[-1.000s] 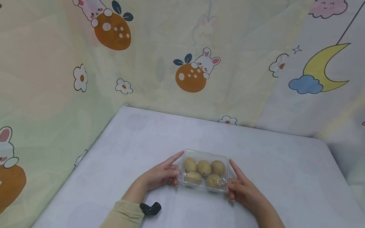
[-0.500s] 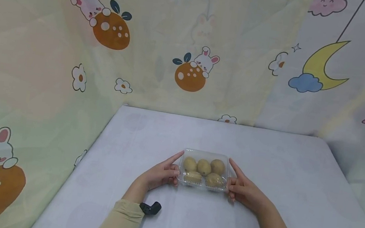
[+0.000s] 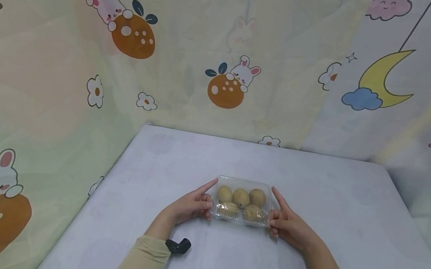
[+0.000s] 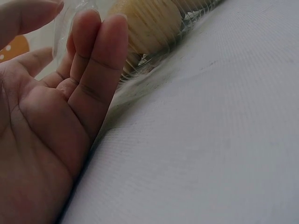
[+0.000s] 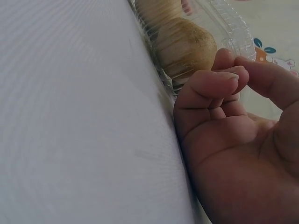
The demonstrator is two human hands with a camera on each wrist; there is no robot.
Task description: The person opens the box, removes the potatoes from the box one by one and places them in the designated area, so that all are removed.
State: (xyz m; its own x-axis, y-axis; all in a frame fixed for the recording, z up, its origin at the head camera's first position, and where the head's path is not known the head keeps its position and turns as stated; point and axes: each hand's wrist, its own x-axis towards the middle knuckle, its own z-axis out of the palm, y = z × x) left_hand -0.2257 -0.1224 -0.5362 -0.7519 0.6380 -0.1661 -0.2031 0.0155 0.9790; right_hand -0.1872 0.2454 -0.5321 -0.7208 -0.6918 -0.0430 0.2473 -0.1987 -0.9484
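Two black wrist cameras [image 3: 178, 246] sit nearest to you, beside the cuffs of your tan sleeves [image 3: 142, 256]. Beyond them, your left hand [image 3: 189, 206] and your right hand [image 3: 288, 223] are at the two short ends of the clear container [image 3: 245, 184]. It lies on the table [image 3: 231, 259] between your hands, with five rounded tan pieces [image 3: 258, 198] inside. On each hand the index finger is straight, its tip at a far corner, and the other fingers are bent in together at the end. Whether your thumbs really pinch the rim, I cannot tell, because the contact is partly hidden.

To make this hold well, I would advise equal and light pressure from both sides. The plastic looks thin, so it could bend if one hand presses more strongly, and the pieces may roll if one end is raised.

The head view gives you the count of the pieces and both index fingers, but not your palms. The left wrist view shows two fingers side by side before the ribbed side of the container; the right wrist view shows the thumb tip close to the bent fingers. Both show the lower edge close to the table.

Farthest away hangs the printed backdrop [image 3: 189, 26], with its yellow moon [image 3: 378, 76].
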